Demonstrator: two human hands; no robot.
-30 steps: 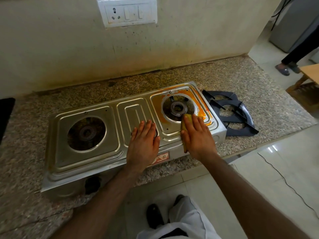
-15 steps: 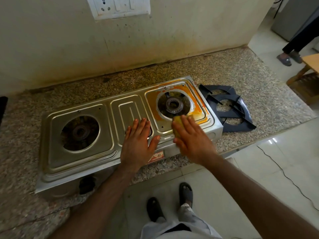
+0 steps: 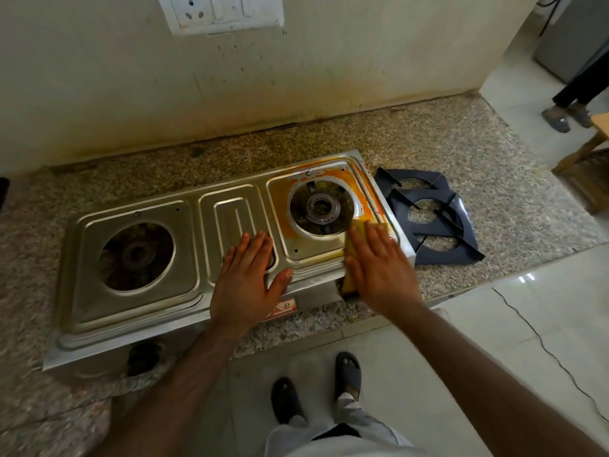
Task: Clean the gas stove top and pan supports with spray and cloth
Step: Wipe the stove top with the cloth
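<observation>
Stove top (image 3: pixel 230 222) under cloth (image 3: pixel 350 258), right hand (image 3: pixel 382 268)

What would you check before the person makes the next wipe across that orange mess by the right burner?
1. Cloth under the wiping hand: ok. The right hand presses flat on the yellow cloth.
2. Stove steadied: ok. The left hand rests flat on the stove top.
3. Pan supports out of the way: ok. The pan supports lie stacked on the counter beside the stove.
4. Orange residue gone: not ok. Orange residue rings the right burner.
5. Burner off and cool: cannot tell.
6. Spray within reach: cannot tell; none is in view.
</observation>
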